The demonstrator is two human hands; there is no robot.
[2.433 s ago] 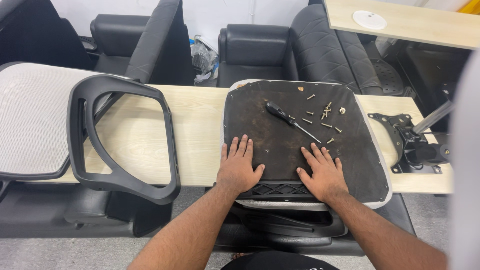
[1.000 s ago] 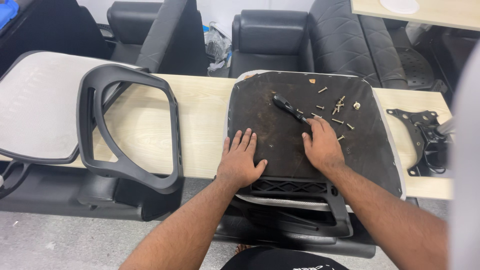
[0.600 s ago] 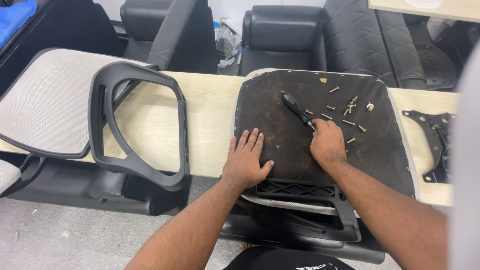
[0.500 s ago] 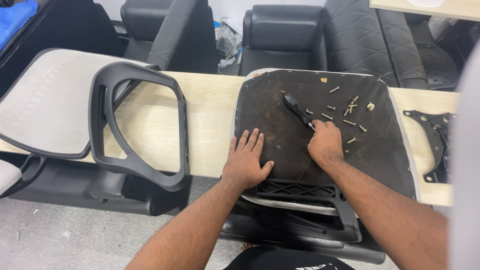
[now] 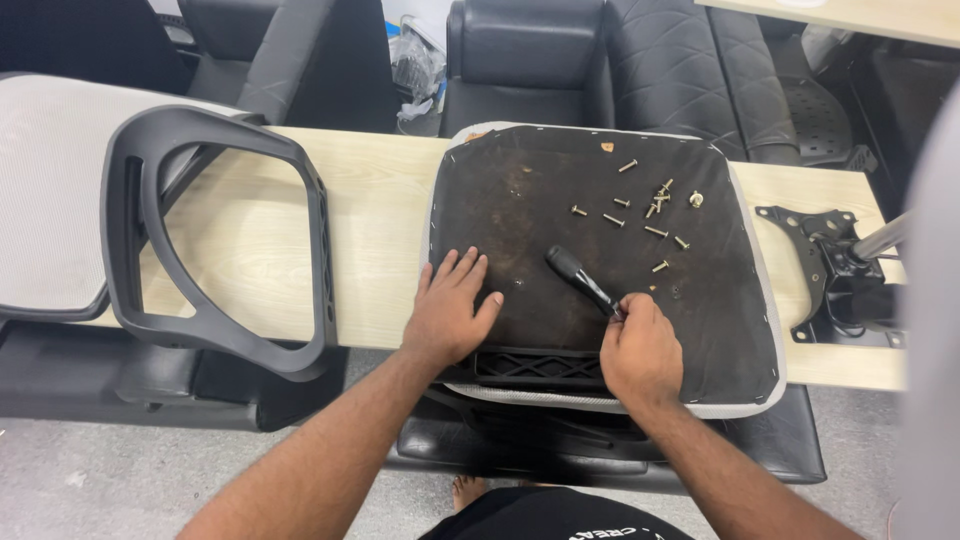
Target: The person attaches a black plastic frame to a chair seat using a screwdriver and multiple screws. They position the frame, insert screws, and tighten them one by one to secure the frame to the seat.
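An upturned chair seat point(image 5: 520, 200) with a dark brown underside lies on the wooden table point(image 5: 370, 200). My left hand point(image 5: 447, 312) rests flat on its near left edge, fingers spread. My right hand point(image 5: 640, 352) grips the shaft end of a black-handled screwdriver point(image 5: 580, 279), whose handle points up and to the left over the seat. Several loose brass screws point(image 5: 650, 208) lie scattered on the far right part of the seat.
A grey plastic chair back frame point(image 5: 215, 240) lies at the left of the table, beside a mesh panel point(image 5: 50, 200). A black metal chair mechanism point(image 5: 830, 265) sits at the right end. Black padded chairs point(image 5: 520, 50) stand behind the table.
My right hand has drawn back toward me from the screws, taking the screwdriver along with it. My left hand stays flat on the seat.
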